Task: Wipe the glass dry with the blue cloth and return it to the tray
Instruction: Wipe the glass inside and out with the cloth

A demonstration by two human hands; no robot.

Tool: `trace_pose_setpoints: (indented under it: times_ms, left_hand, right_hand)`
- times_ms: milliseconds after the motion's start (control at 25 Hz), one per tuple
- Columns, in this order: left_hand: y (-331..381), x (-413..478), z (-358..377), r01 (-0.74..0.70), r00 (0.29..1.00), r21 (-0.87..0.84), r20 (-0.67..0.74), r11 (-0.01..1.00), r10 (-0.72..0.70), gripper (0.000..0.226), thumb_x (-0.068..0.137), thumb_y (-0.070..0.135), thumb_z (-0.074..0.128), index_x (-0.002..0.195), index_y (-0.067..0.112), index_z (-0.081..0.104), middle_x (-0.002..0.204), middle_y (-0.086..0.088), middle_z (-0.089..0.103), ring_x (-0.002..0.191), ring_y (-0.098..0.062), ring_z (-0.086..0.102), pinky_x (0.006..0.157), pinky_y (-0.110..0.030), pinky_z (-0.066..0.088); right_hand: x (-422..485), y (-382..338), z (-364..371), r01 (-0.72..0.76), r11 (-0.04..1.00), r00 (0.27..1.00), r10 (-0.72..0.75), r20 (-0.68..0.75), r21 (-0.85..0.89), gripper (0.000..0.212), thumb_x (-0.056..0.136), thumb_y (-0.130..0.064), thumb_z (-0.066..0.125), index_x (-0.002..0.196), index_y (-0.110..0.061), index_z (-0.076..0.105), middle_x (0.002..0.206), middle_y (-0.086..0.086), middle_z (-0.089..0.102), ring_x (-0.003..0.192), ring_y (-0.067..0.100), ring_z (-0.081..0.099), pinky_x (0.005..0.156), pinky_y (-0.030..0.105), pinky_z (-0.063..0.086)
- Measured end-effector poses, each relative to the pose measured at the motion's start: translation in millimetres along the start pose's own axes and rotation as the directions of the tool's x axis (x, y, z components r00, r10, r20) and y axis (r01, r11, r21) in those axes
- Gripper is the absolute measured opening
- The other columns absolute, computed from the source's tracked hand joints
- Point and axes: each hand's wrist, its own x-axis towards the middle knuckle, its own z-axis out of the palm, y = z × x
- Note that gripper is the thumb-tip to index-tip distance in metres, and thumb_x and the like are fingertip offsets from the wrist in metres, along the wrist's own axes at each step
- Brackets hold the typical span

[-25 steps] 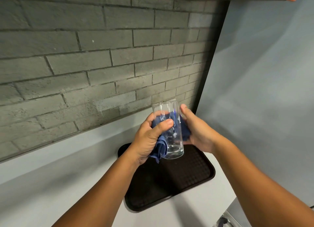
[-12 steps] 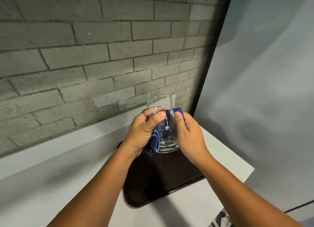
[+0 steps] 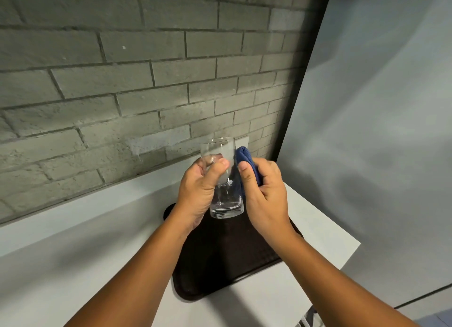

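Observation:
A clear drinking glass (image 3: pixel 226 202) is held upright in the air above the dark brown tray (image 3: pixel 227 258). My left hand (image 3: pixel 199 192) grips the glass from the left, thumb across its front. My right hand (image 3: pixel 265 194) is closed on the bunched blue cloth (image 3: pixel 247 161), pressed against the glass's right side. Only the upper fold of the cloth shows above my fingers. The tray lies flat on the white counter (image 3: pixel 73 265) below both hands.
A grey brick wall (image 3: pixel 122 82) rises behind the counter. A plain grey panel (image 3: pixel 379 131) stands on the right. The counter's right edge (image 3: pixel 352 248) drops off just beyond the tray.
The blue cloth has passed from my left hand to my right hand, from the glass's left side to its right. My left hand now grips the bare glass.

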Motion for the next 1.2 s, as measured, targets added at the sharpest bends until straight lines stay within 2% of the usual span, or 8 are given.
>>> trace_pose_setpoints:
  times_ms: [120, 240, 440, 600, 760, 880, 1000, 1200]
  left_hand:
    - [-9.0, -4.3, 0.3, 0.036, 0.999, -0.087, 0.031, 0.996, -0.034, 0.069, 0.061, 0.067, 0.103, 0.113, 0.025, 0.084, 0.111, -0.017, 0.088, 0.101, -0.031, 0.086, 0.081, -0.044, 0.070]
    - [-17.3, -5.8, 1.4, 0.077, 0.997, -0.147, -0.004, 0.986, -0.078, 0.082, 0.061, 0.062, 0.104, 0.123, 0.015, 0.078, 0.121, -0.035, 0.081, 0.111, -0.050, 0.082, 0.083, -0.048, 0.069]
    - [-16.6, -7.2, -4.2, 0.077, 0.994, -0.194, -0.066, 0.978, -0.092, 0.083, 0.067, 0.063, 0.101, 0.126, 0.011, 0.074, 0.098, -0.011, 0.088, 0.085, -0.025, 0.086, 0.066, -0.035, 0.068]
    - [-17.4, -10.4, 2.2, 0.111, 0.988, -0.183, -0.084, 0.977, -0.128, 0.060, 0.080, 0.051, 0.090, 0.123, 0.012, 0.073, 0.118, -0.018, 0.084, 0.105, -0.041, 0.080, 0.088, -0.059, 0.070]
    - [-8.0, -9.9, 0.0, 0.097, 0.991, -0.190, -0.072, 0.977, -0.113, 0.067, 0.087, 0.052, 0.082, 0.136, 0.007, 0.072, 0.101, -0.011, 0.088, 0.096, -0.030, 0.084, 0.082, -0.044, 0.066]
    - [-9.4, -12.7, 5.7, 0.111, 0.992, -0.182, -0.034, 0.977, -0.119, 0.063, 0.079, 0.052, 0.089, 0.123, 0.010, 0.075, 0.096, -0.006, 0.086, 0.080, -0.021, 0.084, 0.067, -0.038, 0.069]
    - [-6.4, -9.8, 4.0, 0.120, 0.991, -0.198, -0.038, 0.973, -0.130, 0.066, 0.087, 0.052, 0.082, 0.135, 0.008, 0.074, 0.116, -0.018, 0.086, 0.106, -0.033, 0.084, 0.079, -0.042, 0.069]
    - [-11.6, -13.3, 8.1, 0.128, 0.988, -0.161, -0.065, 0.979, -0.140, 0.057, 0.080, 0.055, 0.085, 0.125, 0.021, 0.078, 0.108, -0.007, 0.089, 0.103, -0.027, 0.086, 0.082, -0.043, 0.069]
  right_hand:
    - [0.9, -8.4, 5.1, 0.126, 0.991, 0.990, -0.128, 0.063, 0.039, 0.020, 0.106, -0.039, 0.063, 0.120, -0.033, 0.077, 0.104, -0.012, 0.070, 0.103, 0.014, 0.068, 0.091, 0.026, 0.053]
    - [13.3, -10.4, 6.1, -0.017, 0.994, 0.996, 0.007, 0.090, 0.106, 0.021, 0.108, -0.036, 0.060, 0.120, -0.027, 0.075, 0.103, 0.002, 0.074, 0.098, 0.022, 0.071, 0.088, 0.048, 0.059]
    - [-6.1, -7.2, 15.8, 0.068, 0.997, 0.986, -0.073, 0.147, 0.039, 0.018, 0.108, -0.041, 0.060, 0.108, -0.027, 0.070, 0.090, -0.008, 0.070, 0.090, 0.018, 0.070, 0.079, 0.047, 0.058]
    - [5.8, -0.7, 11.9, -0.164, 0.985, 0.983, 0.160, 0.094, 0.043, 0.022, 0.110, -0.043, 0.057, 0.103, -0.023, 0.059, 0.088, 0.006, 0.065, 0.076, 0.015, 0.065, 0.072, 0.058, 0.057]
    - [-5.2, -3.3, 10.7, 0.023, 0.999, 0.984, -0.018, 0.180, -0.026, 0.026, 0.107, -0.050, 0.057, 0.106, -0.024, 0.060, 0.094, 0.002, 0.064, 0.088, 0.026, 0.065, 0.074, 0.058, 0.057]
    - [8.5, -6.1, 8.0, -0.099, 0.994, 0.991, 0.095, 0.093, 0.046, 0.012, 0.108, -0.039, 0.054, 0.109, -0.029, 0.060, 0.115, 0.012, 0.061, 0.109, 0.032, 0.064, 0.096, 0.062, 0.054]
    - [-6.5, -10.8, 10.0, -0.074, 0.993, 0.965, 0.047, 0.258, 0.095, 0.027, 0.112, -0.039, 0.048, 0.136, -0.034, 0.060, 0.165, 0.002, 0.050, 0.156, 0.018, 0.045, 0.128, 0.044, 0.040]
    - [3.6, -18.6, 7.1, -0.265, 0.958, 0.934, 0.227, 0.276, 0.111, 0.045, 0.120, -0.031, 0.035, 0.164, -0.024, 0.043, 0.168, -0.006, 0.049, 0.152, -0.007, 0.044, 0.132, 0.030, 0.032]
